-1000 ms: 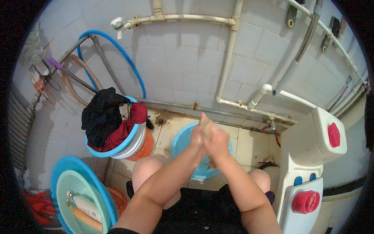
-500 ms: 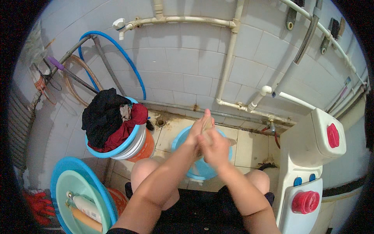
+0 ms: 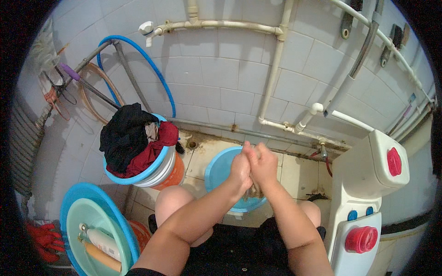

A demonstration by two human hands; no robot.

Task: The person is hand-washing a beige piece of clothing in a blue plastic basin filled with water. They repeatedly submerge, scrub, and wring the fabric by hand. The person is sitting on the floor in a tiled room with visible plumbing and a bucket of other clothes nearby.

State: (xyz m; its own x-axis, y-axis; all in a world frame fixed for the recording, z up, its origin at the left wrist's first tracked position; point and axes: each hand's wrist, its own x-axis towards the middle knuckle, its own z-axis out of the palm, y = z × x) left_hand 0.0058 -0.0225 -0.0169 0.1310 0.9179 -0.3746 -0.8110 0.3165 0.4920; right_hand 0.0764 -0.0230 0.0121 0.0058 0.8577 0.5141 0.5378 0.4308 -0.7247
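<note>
Pale grey wall tiles (image 3: 216, 78) stretch from ten to two o'clock under cool light, cream plastic pipes (image 3: 230, 24) casting soft shadows at twelve; grimy beige floor tiles (image 3: 294, 175) show at four o'clock.

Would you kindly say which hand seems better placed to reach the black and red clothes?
Probably the left hand, since the clothes lie on its side; the right hand is farther away.
</note>
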